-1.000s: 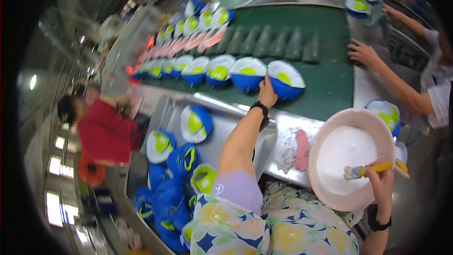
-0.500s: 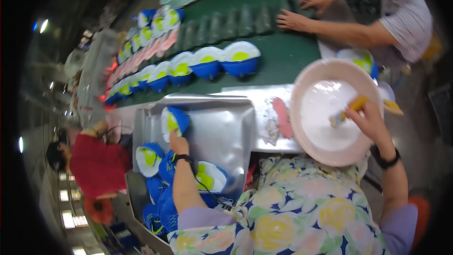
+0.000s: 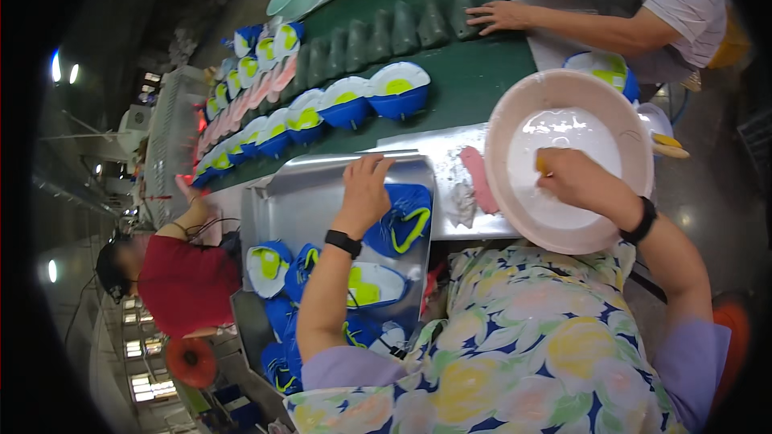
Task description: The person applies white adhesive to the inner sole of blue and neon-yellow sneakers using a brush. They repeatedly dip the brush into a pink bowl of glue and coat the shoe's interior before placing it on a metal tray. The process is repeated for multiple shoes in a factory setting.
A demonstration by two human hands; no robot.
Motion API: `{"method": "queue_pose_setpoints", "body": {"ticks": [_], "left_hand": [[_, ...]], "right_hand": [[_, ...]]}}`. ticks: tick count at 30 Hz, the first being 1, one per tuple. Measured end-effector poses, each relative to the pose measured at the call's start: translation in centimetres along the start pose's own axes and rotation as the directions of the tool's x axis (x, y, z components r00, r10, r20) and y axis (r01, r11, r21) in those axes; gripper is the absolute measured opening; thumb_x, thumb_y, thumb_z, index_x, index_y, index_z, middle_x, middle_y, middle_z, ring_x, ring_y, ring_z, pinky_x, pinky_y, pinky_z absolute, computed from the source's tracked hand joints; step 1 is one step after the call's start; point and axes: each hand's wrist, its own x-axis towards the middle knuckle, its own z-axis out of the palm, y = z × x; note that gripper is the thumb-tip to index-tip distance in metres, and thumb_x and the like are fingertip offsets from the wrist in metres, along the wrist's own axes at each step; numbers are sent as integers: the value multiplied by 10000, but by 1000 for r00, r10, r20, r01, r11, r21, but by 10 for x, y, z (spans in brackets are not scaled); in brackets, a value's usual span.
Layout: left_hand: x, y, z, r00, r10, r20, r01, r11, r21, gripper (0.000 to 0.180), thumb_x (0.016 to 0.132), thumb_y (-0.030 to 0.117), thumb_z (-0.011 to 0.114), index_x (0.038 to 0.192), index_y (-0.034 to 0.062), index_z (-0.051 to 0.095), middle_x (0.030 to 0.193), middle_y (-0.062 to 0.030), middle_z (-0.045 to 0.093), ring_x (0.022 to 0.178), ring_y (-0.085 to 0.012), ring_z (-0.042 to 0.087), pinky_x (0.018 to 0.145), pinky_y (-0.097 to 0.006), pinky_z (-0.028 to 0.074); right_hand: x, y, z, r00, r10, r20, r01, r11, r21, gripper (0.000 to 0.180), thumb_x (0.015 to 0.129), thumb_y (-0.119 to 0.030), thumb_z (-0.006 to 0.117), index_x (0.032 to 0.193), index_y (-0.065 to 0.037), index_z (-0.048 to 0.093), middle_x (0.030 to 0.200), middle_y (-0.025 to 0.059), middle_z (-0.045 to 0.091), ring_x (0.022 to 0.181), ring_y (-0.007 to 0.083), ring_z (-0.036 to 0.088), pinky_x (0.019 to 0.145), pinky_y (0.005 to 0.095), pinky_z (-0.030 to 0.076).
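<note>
Over the metal tray (image 3: 322, 181), my left hand (image 3: 366, 193) has its fingers loosely spread and bent. A blue shoe upper (image 3: 398, 221) with a yellow-green collar lies beside its palm, opening up; the thumb is hidden. My right hand (image 3: 583, 181) is closed round a brush (image 3: 542, 162) with a yellow handle. Its bristle end is hidden by the hand. That hand is above white liquid (image 3: 575, 133) in a pale pink basin (image 3: 635, 116). Several more blue uppers (image 3: 269, 268), some with white and yellow-green soles showing, fill the tray's near left part.
Beyond the tray, a green conveyor belt (image 3: 466, 96) carries rows of blue uppers (image 3: 398, 88), dark shoe-shaped pieces (image 3: 402, 28) and pink pieces (image 3: 261, 84). A pink strip (image 3: 478, 181) lies beside the basin. One co-worker's hand (image 3: 498, 16) touches a dark piece; another person in red (image 3: 189, 281) sits left.
My left hand has moved right and up in the tray. The shoe it gripped, sole showing, now lies opening up beside it. My right hand has moved the brush left over the liquid.
</note>
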Motion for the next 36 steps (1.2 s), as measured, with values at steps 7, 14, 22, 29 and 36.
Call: {"method": "queue_pose_setpoints", "body": {"ticks": [7, 14, 22, 29, 36], "left_hand": [[-48, -19, 63, 934, -231, 271, 300, 922, -246, 641, 761, 23, 629, 1394, 109, 570, 1432, -215, 520, 1332, -403, 469, 1144, -453, 374], [-67, -44, 60, 953, -229, 197, 251, 963, -96, 450, 755, 85, 781, 1189, 89, 663, 1397, -195, 532, 1312, -400, 460, 1102, -459, 411], [0, -27, -17, 916, -380, 127, 303, 448, -841, 346, 973, 193, 605, 1292, 75, 536, 1222, -163, 647, 1054, -340, 665, 917, -458, 532], [87, 85, -58, 962, -75, 262, 253, -109, -961, 376, 980, 221, 595, 1320, 77, 521, 1253, -156, 635, 1083, -331, 655, 937, -458, 528], [135, 159, -33, 996, -90, -8, 9, 193, -981, 407, 988, 249, 585, 1349, 79, 507, 1284, -150, 623, 1111, -323, 646, 956, -458, 524]], "right_hand": [[6, 2, 5, 996, -6, -93, 27, 973, 228, 191, 862, -125, 719, 989, -23, 620, 943, 201, 675, 879, 408, 668, 761, 463, 520], [-15, 10, -14, 994, -15, 104, 18, 1000, -24, 192, 848, -129, 741, 962, -30, 623, 900, 184, 683, 869, 388, 675, 777, 454, 523], [-56, 43, -77, 960, 55, -274, -34, 996, 79, 201, 864, -155, 727, 988, -33, 627, 905, 179, 683, 840, 365, 659, 766, 416, 514], [-36, 17, -117, 894, -130, -428, 262, 928, 265, 219, 900, -186, 707, 934, -5, 587, 909, 154, 686, 815, 321, 663, 742, 374, 513], [-35, 10, -135, 833, -85, -546, 296, 903, 311, 251, 863, -193, 749, 908, -13, 580, 829, 145, 680, 746, 308, 676, 687, 365, 520]]}}
